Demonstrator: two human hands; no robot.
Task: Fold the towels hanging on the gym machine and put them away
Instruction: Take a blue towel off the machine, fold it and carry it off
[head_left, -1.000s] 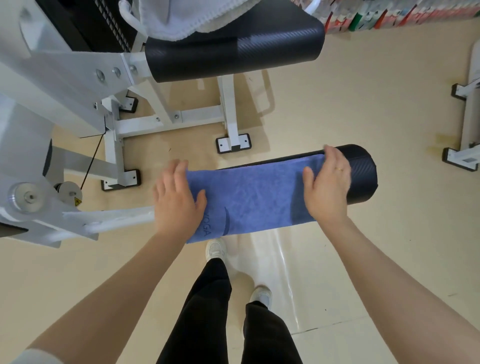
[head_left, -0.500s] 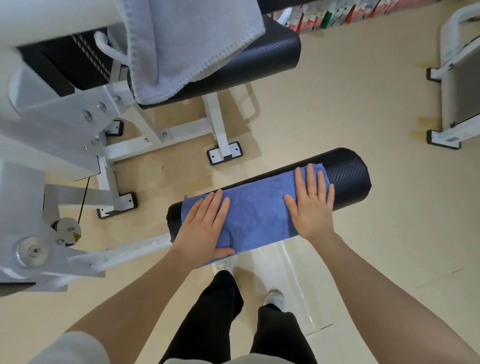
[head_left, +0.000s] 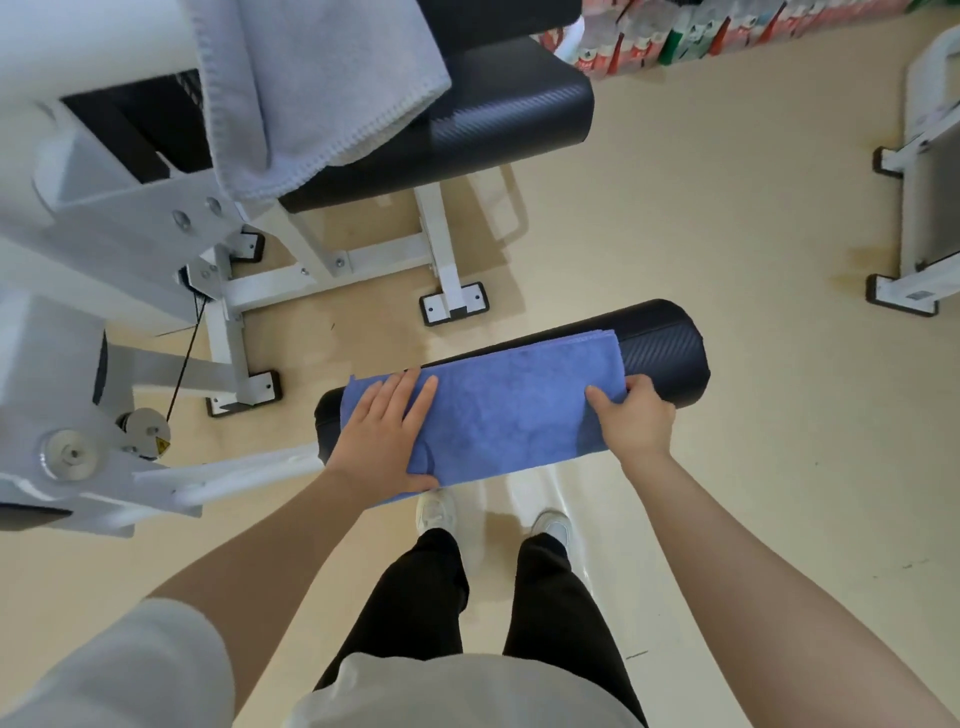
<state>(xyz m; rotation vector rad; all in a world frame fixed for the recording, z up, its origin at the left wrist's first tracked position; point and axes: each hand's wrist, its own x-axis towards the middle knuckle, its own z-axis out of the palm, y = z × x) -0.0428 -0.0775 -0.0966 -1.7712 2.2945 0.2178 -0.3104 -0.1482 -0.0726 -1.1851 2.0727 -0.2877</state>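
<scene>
**Soft, limp cloth on a round pad: hold it by the edges**

The blue towel (head_left: 498, 410), already folded into a band, lies draped over the black roller pad (head_left: 670, 348) in front of you. Your left hand (head_left: 384, 441) lies flat on its left end, fingers straight and slightly spread. Your right hand (head_left: 631, 421) pinches the right edge, thumb on top and fingers curled under. The towel looks light and floppy, with no stiffness of its own, so it will likely sag or slide off the curved pad if let go. Take it at the folded corners. The grey towel (head_left: 317, 83) hangs on the machine's upper pad (head_left: 498, 114), not yet folded.
</scene>
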